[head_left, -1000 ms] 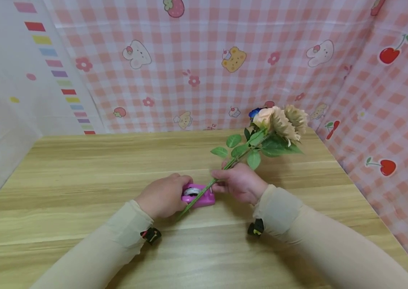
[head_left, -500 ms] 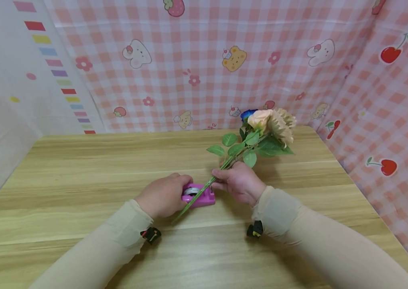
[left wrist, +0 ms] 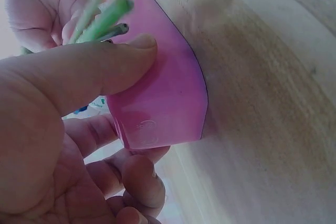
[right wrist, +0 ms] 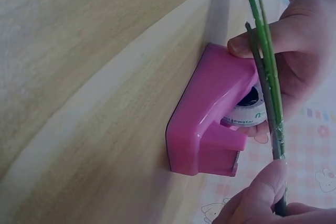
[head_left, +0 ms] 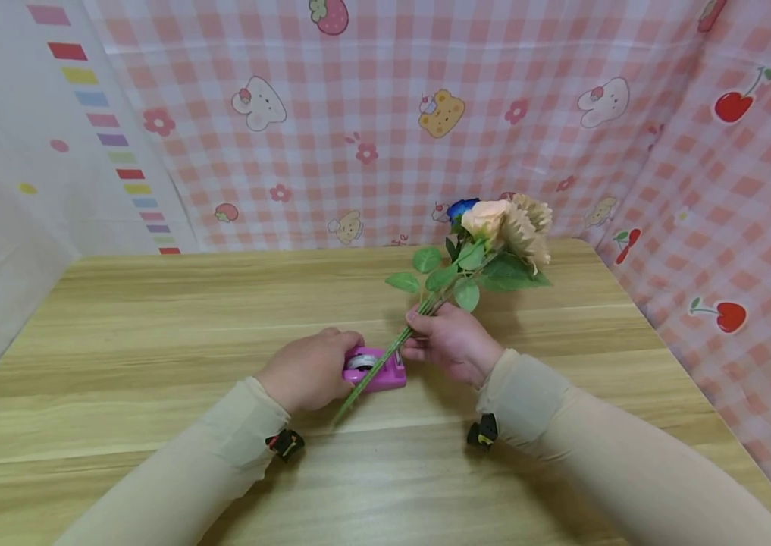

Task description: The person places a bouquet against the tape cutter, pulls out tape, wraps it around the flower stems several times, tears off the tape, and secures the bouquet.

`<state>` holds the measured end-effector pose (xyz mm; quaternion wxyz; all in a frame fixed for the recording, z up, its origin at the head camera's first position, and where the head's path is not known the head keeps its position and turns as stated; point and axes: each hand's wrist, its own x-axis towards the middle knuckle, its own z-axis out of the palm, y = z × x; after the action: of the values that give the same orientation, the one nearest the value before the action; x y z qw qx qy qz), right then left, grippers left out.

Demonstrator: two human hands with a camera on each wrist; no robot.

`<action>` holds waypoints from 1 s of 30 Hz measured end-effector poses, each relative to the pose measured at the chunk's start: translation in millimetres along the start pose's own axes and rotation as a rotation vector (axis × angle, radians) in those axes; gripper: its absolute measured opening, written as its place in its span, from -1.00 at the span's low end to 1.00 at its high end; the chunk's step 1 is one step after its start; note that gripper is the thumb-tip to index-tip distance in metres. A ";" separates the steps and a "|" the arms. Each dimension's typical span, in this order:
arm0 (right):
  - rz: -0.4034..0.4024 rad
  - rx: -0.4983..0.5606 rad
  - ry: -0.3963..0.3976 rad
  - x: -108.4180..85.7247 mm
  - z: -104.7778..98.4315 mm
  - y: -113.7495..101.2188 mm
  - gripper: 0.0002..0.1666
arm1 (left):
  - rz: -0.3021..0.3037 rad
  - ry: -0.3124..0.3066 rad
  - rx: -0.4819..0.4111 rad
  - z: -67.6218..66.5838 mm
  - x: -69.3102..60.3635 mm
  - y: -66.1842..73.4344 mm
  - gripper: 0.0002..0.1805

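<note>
A pink tape dispenser (head_left: 385,371) with a roll of clear tape stands on the table. My left hand (head_left: 310,369) grips its left end, thumb on the near side in the left wrist view. My right hand (head_left: 456,345) pinches a bundle of green stems (right wrist: 271,82) to the right of the dispenser. The stems slant over the dispenser, their cut ends toward me. At their upper end are a blue flower (head_left: 462,210), a peach rose (head_left: 485,221) and beige blooms (head_left: 525,231). Something clear and shiny is around the stems above my right fingertips in the right wrist view.
The wooden table (head_left: 173,318) runs back to a pink checked cloth (head_left: 358,91). A white cloth (head_left: 10,152) hangs at the left and another checked cloth with cherries (head_left: 753,227) at the right.
The flower heads have shifted left and the bouquet stands a little steeper over the dispenser. My right hand still pinches the stems; my left hand and the dispenser have stayed in place.
</note>
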<state>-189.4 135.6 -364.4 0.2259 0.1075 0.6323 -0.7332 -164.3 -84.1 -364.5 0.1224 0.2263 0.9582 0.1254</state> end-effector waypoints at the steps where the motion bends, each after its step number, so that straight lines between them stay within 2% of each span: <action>1: 0.002 0.008 -0.011 -0.1 0.0 -0.1 -0.90 | 0.001 0.000 0.002 -0.3 -0.3 0.3 -0.54; 11: 0.018 -0.002 -0.132 0.7 -5.0 1.1 -0.86 | 0.007 0.008 0.009 0.0 -1.2 0.7 -0.55; 20: -0.019 0.057 -0.114 3.5 -4.0 4.3 -0.80 | 0.009 0.015 0.004 0.2 -1.3 0.7 -0.57; 25: -0.031 0.032 -0.071 3.3 -4.1 6.3 -0.76 | 0.007 0.017 0.003 1.1 0.3 0.3 -0.59; 30: -0.011 -0.008 -0.067 2.3 -2.4 6.0 -0.90 | -0.001 0.012 0.006 2.2 1.4 -0.1 -0.57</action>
<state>-188.9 136.9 -371.2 0.2433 0.0782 0.6279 -0.7351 -164.9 -83.1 -366.9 0.1160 0.2256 0.9593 0.1238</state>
